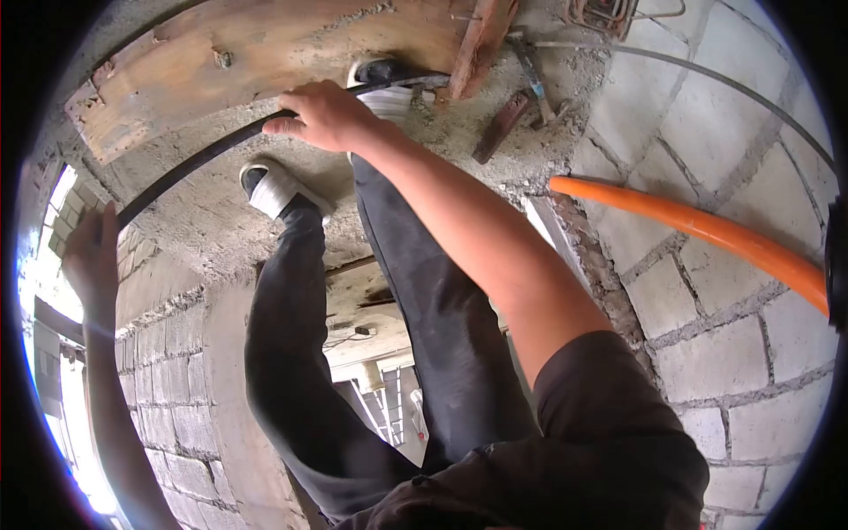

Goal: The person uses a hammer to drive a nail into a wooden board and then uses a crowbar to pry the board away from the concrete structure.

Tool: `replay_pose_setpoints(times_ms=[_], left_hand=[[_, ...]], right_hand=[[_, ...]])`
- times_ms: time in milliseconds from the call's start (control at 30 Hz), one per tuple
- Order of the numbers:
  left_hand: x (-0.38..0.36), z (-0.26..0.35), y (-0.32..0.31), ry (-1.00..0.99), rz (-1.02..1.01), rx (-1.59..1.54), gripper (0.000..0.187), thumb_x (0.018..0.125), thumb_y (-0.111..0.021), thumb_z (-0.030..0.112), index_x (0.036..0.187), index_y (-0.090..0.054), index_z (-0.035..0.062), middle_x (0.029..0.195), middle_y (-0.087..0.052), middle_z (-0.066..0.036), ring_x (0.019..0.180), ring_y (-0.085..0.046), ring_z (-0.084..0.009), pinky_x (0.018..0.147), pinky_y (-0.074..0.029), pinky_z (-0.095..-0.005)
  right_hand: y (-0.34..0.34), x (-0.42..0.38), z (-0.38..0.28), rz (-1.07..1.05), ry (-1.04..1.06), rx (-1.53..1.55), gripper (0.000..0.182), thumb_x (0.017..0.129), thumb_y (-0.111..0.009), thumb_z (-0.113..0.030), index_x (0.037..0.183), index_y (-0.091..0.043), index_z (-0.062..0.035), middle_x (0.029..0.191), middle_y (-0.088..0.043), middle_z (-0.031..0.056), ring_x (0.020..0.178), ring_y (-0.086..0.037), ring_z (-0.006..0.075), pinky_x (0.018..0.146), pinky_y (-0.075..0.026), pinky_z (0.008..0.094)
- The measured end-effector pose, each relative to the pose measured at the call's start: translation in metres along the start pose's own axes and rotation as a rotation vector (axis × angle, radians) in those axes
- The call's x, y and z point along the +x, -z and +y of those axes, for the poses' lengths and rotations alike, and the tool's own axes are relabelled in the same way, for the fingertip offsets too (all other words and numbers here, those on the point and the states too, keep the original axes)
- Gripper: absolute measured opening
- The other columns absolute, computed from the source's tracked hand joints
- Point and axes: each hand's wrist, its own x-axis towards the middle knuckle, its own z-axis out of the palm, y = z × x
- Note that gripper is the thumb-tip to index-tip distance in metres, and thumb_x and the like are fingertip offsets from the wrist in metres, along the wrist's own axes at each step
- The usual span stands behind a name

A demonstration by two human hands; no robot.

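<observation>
A long dark metal bar (201,161) runs from the left side across to a flattened tip beside a rough reddish wooden piece (481,49). My right hand (327,115) is closed around the bar's middle, back of the hand upward. Farther along, my left hand (91,252) grips it near the left edge of the view; its fingers are partly blurred by glare. Under the bar's far part stands one shoe (384,102), and the other shoe (276,187) rests on the rough concrete below it.
A large plywood panel (265,57) lies along the top. A hammer (532,79) and a short wood block (503,126) lie on the concrete. An orange tube (693,219) crosses the block wall (715,353). Between my legs, a gap shows a ladder (394,411) below.
</observation>
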Motion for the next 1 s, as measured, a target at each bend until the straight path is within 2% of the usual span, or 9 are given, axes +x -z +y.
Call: replay_pose_setpoints(times_ms=[67, 133, 233, 600, 667, 700, 800, 867, 1000], left_hand=[[0.009, -0.034, -0.034, 0.131, -0.29, 0.178, 0.041, 0.095, -0.056, 0.039, 0.075, -0.06, 0.0041, 0.072, -0.062, -0.016, 0.064, -0.063, -0.029, 0.061, -0.047, -0.039], [0.023, -0.056, -0.069, 0.061, -0.095, 0.107, 0.041, 0.095, -0.054, 0.042, 0.079, -0.062, 0.0044, 0.077, -0.064, -0.018, 0.071, -0.066, -0.033, 0.063, -0.049, -0.0406], [0.069, -0.117, -0.109, 0.023, -0.201, 0.121, 0.041, 0.097, -0.05, 0.045, 0.095, -0.068, 0.0075, 0.081, -0.066, -0.019, 0.076, -0.066, -0.0374, 0.068, -0.05, -0.044], [0.162, -0.122, -0.056, -0.15, -0.185, 0.11, 0.041, 0.102, -0.046, 0.032, 0.133, -0.056, 0.0074, 0.115, -0.065, -0.017, 0.107, -0.065, -0.0233, 0.093, -0.048, -0.0337], [0.162, -0.103, -0.032, -0.049, -0.294, 0.187, 0.039, 0.103, -0.046, 0.034, 0.131, -0.059, 0.009, 0.121, -0.063, -0.018, 0.115, -0.06, -0.0255, 0.099, -0.042, -0.0322], [0.156, -0.098, -0.033, -0.164, -0.083, 0.143, 0.045, 0.102, -0.047, 0.038, 0.13, -0.058, 0.0042, 0.123, -0.063, -0.018, 0.116, -0.06, -0.0255, 0.1, -0.043, -0.0325], [0.145, 0.065, 0.077, -0.478, 0.253, 0.208, 0.048, 0.083, -0.066, 0.042, 0.047, -0.053, 0.0126, 0.042, -0.052, 0.001, 0.032, -0.045, -0.0177, 0.036, -0.03, -0.0378], [0.149, 0.074, 0.094, -0.499, 0.3, 0.167, 0.048, 0.085, -0.065, 0.04, 0.047, -0.053, 0.0126, 0.041, -0.05, 0.002, 0.032, -0.044, -0.0173, 0.036, -0.029, -0.0371], [0.141, 0.101, 0.125, -0.477, -0.053, 0.15, 0.049, 0.086, -0.065, 0.04, 0.048, -0.053, 0.0115, 0.041, -0.049, 0.0, 0.033, -0.045, -0.0176, 0.036, -0.03, -0.0369]], right_hand=[[-0.014, 0.017, 0.005, -0.212, -0.153, -0.121, 0.059, 0.091, -0.053, -0.059, 0.093, -0.062, -0.0001, 0.083, -0.065, 0.0182, 0.084, -0.066, 0.0329, 0.075, -0.053, 0.0451], [-0.028, 0.025, 0.012, -0.117, -0.156, -0.181, 0.061, 0.094, -0.048, -0.059, 0.097, -0.062, -0.0004, 0.086, -0.065, 0.0181, 0.085, -0.067, 0.03, 0.08, -0.055, 0.044], [-0.027, 0.045, 0.017, -0.146, -0.253, -0.101, 0.059, 0.094, -0.05, -0.058, 0.1, -0.064, -0.0006, 0.088, -0.067, 0.0185, 0.082, -0.068, 0.0325, 0.076, -0.056, 0.0444], [0.028, 0.049, 0.008, -0.12, -0.332, -0.003, 0.058, 0.095, -0.044, -0.061, 0.1, -0.065, -0.0064, 0.074, -0.064, 0.0124, 0.076, -0.066, 0.0292, 0.072, -0.051, 0.0434], [0.04, 0.04, 0.008, -0.057, -0.269, -0.001, 0.056, 0.095, -0.043, -0.061, 0.099, -0.065, -0.0092, 0.071, -0.062, 0.0102, 0.073, -0.065, 0.0277, 0.07, -0.05, 0.0413], [0.046, 0.038, 0.008, -0.029, -0.246, -0.016, 0.056, 0.096, -0.043, -0.061, 0.099, -0.065, -0.0093, 0.072, -0.062, 0.0094, 0.073, -0.064, 0.0269, 0.069, -0.05, 0.0405], [0.055, 0.033, 0.006, 0.029, -0.225, -0.024, 0.056, 0.096, -0.044, -0.06, 0.098, -0.064, -0.0082, 0.074, -0.063, 0.0091, 0.075, -0.064, 0.0264, 0.07, -0.049, 0.0386], [0.063, 0.028, 0.002, 0.162, -0.18, 0.062, 0.052, 0.095, -0.05, -0.056, 0.09, -0.063, -0.0059, 0.075, -0.062, 0.0114, 0.076, -0.063, 0.0297, 0.07, -0.048, 0.042], [0.061, 0.015, 0.001, 0.257, -0.173, 0.083, 0.051, 0.093, -0.054, -0.055, 0.089, -0.063, -0.0052, 0.076, -0.062, 0.0116, 0.075, -0.062, 0.0301, 0.07, -0.047, 0.043]])
